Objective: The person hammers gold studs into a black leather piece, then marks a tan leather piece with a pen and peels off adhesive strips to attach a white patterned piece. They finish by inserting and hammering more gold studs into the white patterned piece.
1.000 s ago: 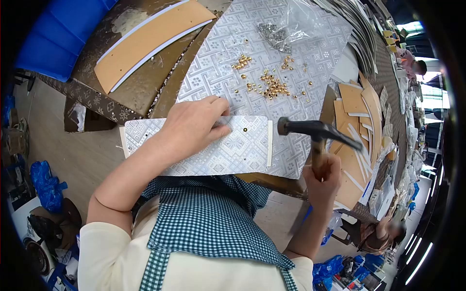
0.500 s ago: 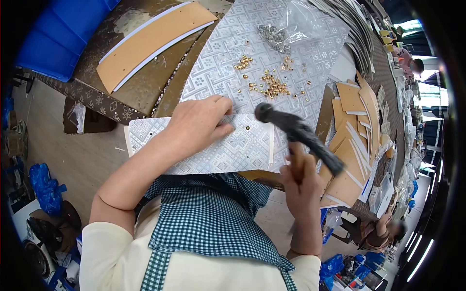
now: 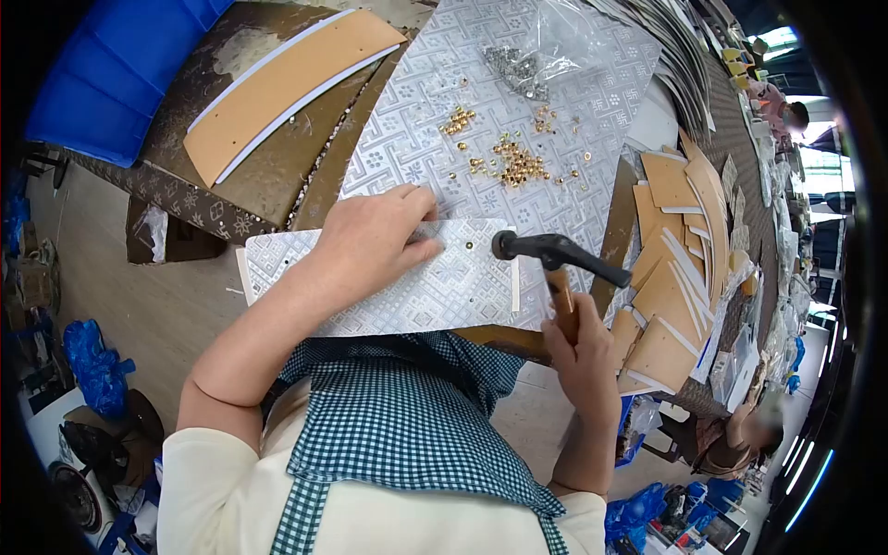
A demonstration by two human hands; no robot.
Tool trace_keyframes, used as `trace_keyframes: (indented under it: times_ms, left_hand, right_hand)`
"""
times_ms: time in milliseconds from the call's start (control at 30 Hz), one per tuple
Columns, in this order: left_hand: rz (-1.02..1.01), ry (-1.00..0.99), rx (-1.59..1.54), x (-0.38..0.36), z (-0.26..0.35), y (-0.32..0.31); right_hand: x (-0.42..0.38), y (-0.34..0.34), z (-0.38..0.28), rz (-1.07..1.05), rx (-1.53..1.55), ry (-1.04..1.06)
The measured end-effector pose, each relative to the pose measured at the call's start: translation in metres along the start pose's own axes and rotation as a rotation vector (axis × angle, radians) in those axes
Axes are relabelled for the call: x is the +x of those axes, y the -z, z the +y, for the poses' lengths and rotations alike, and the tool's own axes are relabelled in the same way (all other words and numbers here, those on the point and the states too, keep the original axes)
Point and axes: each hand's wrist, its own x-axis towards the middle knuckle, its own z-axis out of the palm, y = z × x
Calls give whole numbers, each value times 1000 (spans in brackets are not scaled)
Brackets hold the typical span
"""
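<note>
My right hand [image 3: 583,356] is closed round the wooden handle of a hammer [image 3: 561,252]. The hammer's round dark face is just over the right part of a patterned silver-white panel [image 3: 388,301], close to a small brass-coloured eyelet [image 3: 469,245] set in it. On the same panel rests my left hand [image 3: 379,231], its fingers curled and the thumb near the fingertips. Whatever they pinch, if anything, is hidden. Beyond the panel, loose gold-coloured eyelets [image 3: 523,165] lie scattered on a patterned sheet [image 3: 398,139].
A clear plastic bag [image 3: 569,42] and a heap of small silver pieces [image 3: 518,72] lie at the back. Tan curved panels [image 3: 671,287] are piled at right; another tan panel [image 3: 287,92] lies at left beside a blue bin [image 3: 120,79]. Two people are farther right.
The hammer has dropped lower, its head turning more level and its face nearing the eyelet on the panel. My left hand stays on the panel. The view has shifted slightly.
</note>
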Motion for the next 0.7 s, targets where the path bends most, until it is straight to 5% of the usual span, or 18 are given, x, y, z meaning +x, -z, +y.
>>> trace_keyframes:
  times_ms: [33,133,333,467,700]
  left_hand:
    - [7,-9,4,2,0,0]
    - [1,-5,-3,3,0,1]
    - [0,-2,-17,3,0,1]
    - [4,-6,-35,3,2,3]
    - [5,12,-70,-8,-3,10]
  right_hand:
    - [2,5,-2,30,114,-161]
    - [9,21,32,176,-70,-172]
    - [32,35,63,470,-423,176]
    - [62,6,12,443,123,252]
    - [142,-41,-45,280,111,483]
